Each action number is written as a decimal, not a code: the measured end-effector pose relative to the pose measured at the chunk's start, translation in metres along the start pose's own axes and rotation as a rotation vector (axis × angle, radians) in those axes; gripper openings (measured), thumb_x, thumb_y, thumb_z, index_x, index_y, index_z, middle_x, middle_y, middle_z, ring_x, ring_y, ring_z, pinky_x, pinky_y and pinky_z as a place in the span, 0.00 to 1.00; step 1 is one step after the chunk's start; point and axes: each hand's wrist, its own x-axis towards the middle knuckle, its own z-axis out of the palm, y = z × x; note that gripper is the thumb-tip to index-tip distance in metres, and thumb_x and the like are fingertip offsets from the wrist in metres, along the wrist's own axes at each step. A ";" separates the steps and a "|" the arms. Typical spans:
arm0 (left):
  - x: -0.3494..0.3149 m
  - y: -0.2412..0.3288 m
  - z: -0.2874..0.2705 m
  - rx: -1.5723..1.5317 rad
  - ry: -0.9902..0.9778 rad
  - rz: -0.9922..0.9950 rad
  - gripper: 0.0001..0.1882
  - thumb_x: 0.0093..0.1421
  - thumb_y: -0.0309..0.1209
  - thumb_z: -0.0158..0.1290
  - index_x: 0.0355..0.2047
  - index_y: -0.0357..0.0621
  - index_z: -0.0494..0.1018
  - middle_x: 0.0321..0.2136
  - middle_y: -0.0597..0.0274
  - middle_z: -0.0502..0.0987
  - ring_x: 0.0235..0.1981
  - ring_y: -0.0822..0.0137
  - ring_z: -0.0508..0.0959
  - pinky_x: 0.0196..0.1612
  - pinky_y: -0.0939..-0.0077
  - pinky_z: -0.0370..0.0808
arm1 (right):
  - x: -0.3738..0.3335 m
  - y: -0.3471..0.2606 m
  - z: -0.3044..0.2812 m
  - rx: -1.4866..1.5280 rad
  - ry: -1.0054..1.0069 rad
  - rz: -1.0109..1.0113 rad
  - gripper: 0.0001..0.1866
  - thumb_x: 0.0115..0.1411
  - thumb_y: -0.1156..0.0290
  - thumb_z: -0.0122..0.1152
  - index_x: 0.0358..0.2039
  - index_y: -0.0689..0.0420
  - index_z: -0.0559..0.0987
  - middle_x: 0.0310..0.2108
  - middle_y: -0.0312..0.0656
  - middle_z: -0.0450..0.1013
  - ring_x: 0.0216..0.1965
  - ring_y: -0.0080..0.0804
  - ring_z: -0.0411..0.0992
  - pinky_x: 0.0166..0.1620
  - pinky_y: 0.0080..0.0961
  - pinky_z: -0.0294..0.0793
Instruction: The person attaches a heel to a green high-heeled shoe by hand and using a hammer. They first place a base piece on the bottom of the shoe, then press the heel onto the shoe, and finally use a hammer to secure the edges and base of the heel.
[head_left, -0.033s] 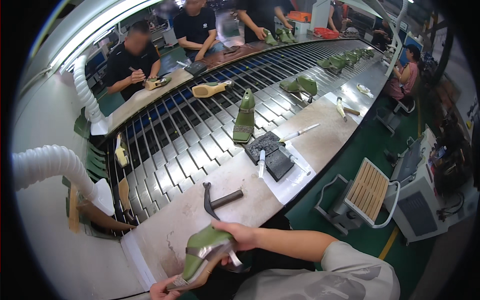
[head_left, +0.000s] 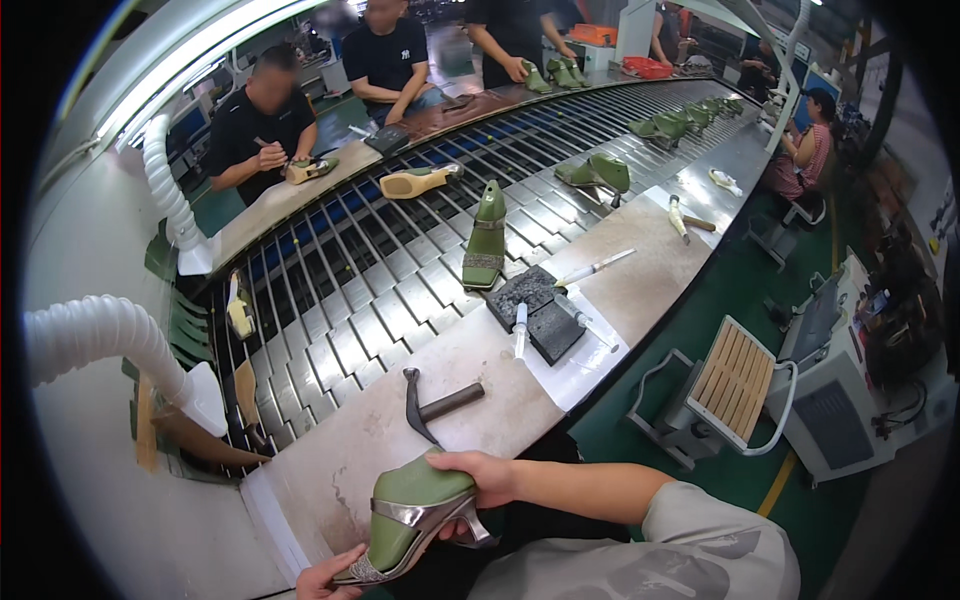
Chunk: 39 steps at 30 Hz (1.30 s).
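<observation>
A high-heeled sandal on a green shoe last [head_left: 418, 500] lies across both my hands at the near edge of the bench, its toe pointing down and left. It has a shiny dark strap, a glittery toe band and a metallic heel. My left hand [head_left: 328, 576] is closed on the toe. My right hand [head_left: 480, 482] grips the back part, thumb on top and fingers underneath near the heel. Just beyond the sandal lies a shoemaker's hammer [head_left: 440, 402] with a dark curved head. Another sandal on a green last [head_left: 486, 240] stands farther off on the conveyor.
A dark block [head_left: 545, 318] with syringes around it sits on white paper. The slatted conveyor [head_left: 345, 305] carries more lasted shoes. White hoses [head_left: 110, 330] hang at left. Co-workers [head_left: 262, 130] work across the line. A slatted seat [head_left: 735, 380] stands at right.
The sandal has rolled slightly in my hands, so its side strap and glittery toe band show more and its sole less. Both hands keep their hold.
</observation>
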 end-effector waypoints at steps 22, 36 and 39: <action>0.152 -0.072 0.068 0.695 0.738 0.466 0.19 0.55 0.28 0.64 0.47 0.35 0.80 0.56 0.44 0.80 0.60 0.42 0.77 0.65 0.48 0.69 | 0.144 -0.191 -0.102 -1.325 1.468 -0.593 0.48 0.65 0.47 0.64 0.77 0.58 0.56 0.51 0.63 0.79 0.55 0.61 0.78 0.60 0.49 0.76; 0.149 -0.081 0.063 0.670 0.734 0.489 0.19 0.56 0.30 0.65 0.47 0.34 0.80 0.55 0.42 0.81 0.60 0.41 0.77 0.67 0.47 0.68 | -0.004 -0.033 -0.061 -1.868 1.214 -0.931 0.17 0.62 0.63 0.68 0.46 0.63 0.84 0.50 0.51 0.82 0.59 0.49 0.76 0.62 0.41 0.76; 0.150 -0.087 0.061 0.673 0.746 0.501 0.18 0.57 0.29 0.65 0.47 0.34 0.80 0.54 0.41 0.81 0.60 0.40 0.77 0.67 0.48 0.69 | -0.003 -0.033 -0.058 -1.867 1.227 -0.852 0.18 0.61 0.64 0.69 0.47 0.62 0.84 0.52 0.51 0.82 0.60 0.48 0.76 0.63 0.40 0.76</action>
